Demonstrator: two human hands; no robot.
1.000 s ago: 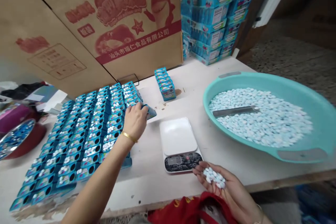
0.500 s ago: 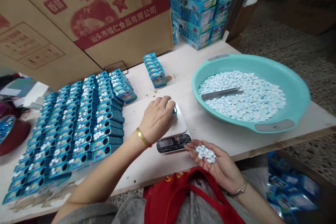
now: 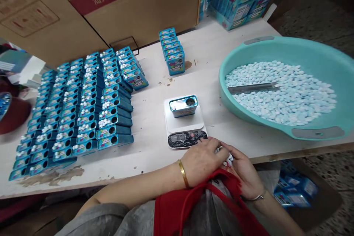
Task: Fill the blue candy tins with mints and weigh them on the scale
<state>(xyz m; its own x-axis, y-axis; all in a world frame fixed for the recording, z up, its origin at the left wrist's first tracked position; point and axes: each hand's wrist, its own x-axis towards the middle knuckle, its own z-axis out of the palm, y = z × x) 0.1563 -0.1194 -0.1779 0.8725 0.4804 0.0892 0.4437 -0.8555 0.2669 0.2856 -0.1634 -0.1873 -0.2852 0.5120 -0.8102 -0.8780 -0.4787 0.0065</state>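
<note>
Near the table's front edge, my right hand (image 3: 245, 175) is cupped palm up around a small heap of pale mint candies (image 3: 229, 159). My left hand (image 3: 203, 158), with a gold bracelet at the wrist, bends over that palm, its curled fingers among the candies; the fingertips are partly hidden. Just beyond both hands, a white kitchen scale (image 3: 169, 121) carries a blue candy tin (image 3: 184, 106), standing upright with its round hole uncovered. One white candy lies on the tin's top. Lit digits show on the scale's black panel.
Many blue tins (image 3: 88, 118) stand in rows at left, candies on most tops. A shorter row of tins (image 3: 175, 62) is behind the scale. At right sits a turquoise tub (image 3: 293, 127) of candies with a metal scoop (image 3: 253, 87). A cardboard box (image 3: 143, 11) stands behind.
My left hand carried a tin from the rows onto the scale, let go of it, and came over to the candies in my right palm. The view has tilted down.
</note>
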